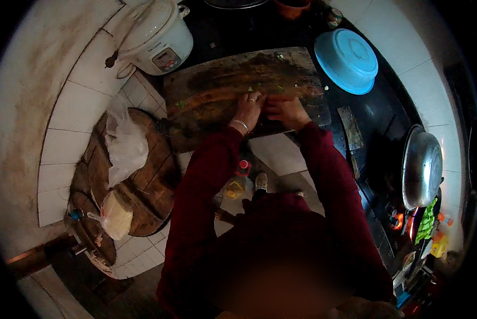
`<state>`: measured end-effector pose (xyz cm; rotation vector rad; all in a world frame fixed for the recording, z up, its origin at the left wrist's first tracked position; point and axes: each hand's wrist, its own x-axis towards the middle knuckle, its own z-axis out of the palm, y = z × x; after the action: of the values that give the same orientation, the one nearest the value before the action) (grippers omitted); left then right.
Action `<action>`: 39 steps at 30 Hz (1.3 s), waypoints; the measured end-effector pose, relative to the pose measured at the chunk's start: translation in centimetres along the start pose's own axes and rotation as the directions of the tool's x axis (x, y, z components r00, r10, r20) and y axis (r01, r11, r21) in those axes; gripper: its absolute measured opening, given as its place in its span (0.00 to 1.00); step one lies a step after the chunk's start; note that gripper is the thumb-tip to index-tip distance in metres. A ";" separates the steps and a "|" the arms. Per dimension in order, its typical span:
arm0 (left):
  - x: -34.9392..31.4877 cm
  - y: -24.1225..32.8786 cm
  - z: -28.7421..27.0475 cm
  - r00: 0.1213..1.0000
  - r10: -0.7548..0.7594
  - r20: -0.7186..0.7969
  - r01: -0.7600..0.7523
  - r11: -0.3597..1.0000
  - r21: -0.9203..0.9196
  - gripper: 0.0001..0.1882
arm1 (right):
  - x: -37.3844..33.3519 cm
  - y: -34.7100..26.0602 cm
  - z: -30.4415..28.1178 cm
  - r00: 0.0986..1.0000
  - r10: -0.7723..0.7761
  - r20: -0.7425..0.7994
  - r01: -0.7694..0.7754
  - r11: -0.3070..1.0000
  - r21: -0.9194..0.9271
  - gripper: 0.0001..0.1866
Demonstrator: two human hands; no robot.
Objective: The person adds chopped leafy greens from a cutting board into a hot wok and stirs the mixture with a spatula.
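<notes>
Both my hands are together at the near edge of a worn wooden cutting board (217, 80). My left hand (247, 110), with a ring and a bracelet, is closed, its fingers bent down at the board. My right hand (288, 110) lies close beside it, fingers drawn together and pointing left toward the left hand. Whatever is under or between the fingers is hidden and dark. Small green scraps (180, 105) and pale bits (280, 56) are scattered over the board.
A white rice cooker (161, 45) stands at the far left, an upturned blue basin (350, 61) at the far right. A flat blade-like piece (350, 127) and a metal basin (424, 167) are on the right. A plastic bag (126, 141) rests on a round wooden lid (156, 154) at left.
</notes>
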<state>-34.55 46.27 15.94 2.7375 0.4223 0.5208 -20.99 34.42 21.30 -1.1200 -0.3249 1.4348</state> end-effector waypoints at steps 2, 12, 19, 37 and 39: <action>0.8 0.3 -1.6 0.998 0.028 0.053 -0.033 0.994 0.104 0.20 | -2.0 -0.6 -0.3 0.994 -0.038 -0.098 0.037 0.999 -0.017 0.16; 2.7 -4.1 0.1 0.982 -0.185 -0.039 0.180 0.979 -0.100 0.09 | -7.5 0.7 -1.4 0.964 0.000 -0.266 -0.004 1.000 -0.015 0.12; 0.0 -3.6 -4.8 0.715 -0.688 0.122 0.227 0.064 -0.972 0.05 | -4.3 2.1 -1.1 0.936 -0.325 -0.132 0.163 0.738 -0.655 0.14; -14.5 8.5 -7.9 0.811 -0.206 0.547 0.016 -0.928 -0.373 0.05 | 1.2 4.0 1.1 0.747 -0.559 0.361 0.225 -0.298 -0.928 0.09; -15.1 9.9 -7.5 0.804 -0.125 0.581 0.069 -0.951 -0.300 0.05 | -0.9 4.7 0.5 0.699 -0.655 0.287 0.364 -0.020 -0.931 0.09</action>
<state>-48.70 34.01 21.55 -0.1025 0.3105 0.2641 -24.42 32.68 18.38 -1.8607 -1.4967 0.1581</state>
